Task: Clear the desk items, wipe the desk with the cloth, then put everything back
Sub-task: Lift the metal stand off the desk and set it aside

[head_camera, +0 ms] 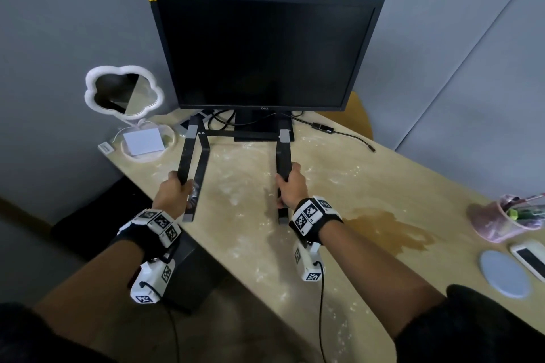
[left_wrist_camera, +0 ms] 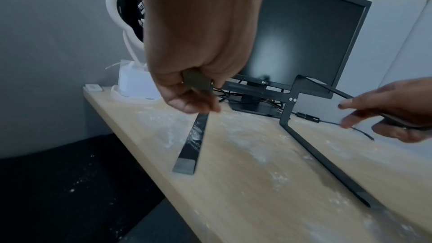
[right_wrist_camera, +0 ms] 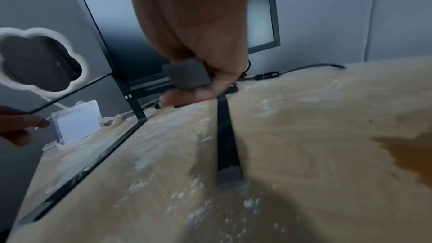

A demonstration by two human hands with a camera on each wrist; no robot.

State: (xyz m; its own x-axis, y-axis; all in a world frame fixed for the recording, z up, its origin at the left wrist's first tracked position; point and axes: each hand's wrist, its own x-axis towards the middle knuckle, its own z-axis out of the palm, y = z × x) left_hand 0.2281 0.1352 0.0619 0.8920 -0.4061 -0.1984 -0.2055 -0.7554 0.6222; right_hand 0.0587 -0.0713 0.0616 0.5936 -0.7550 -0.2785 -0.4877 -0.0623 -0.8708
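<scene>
Grey partition panels (head_camera: 73, 23) enclose the corner, and a black box (head_camera: 188, 283) stands on the floor.

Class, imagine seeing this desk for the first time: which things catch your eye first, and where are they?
Both hands, left hand and right hand, grip the black metal laptop stand at mid-desk before the dark black monitor. White powder and a brown liquid stain mark the pale wooden desk.
</scene>
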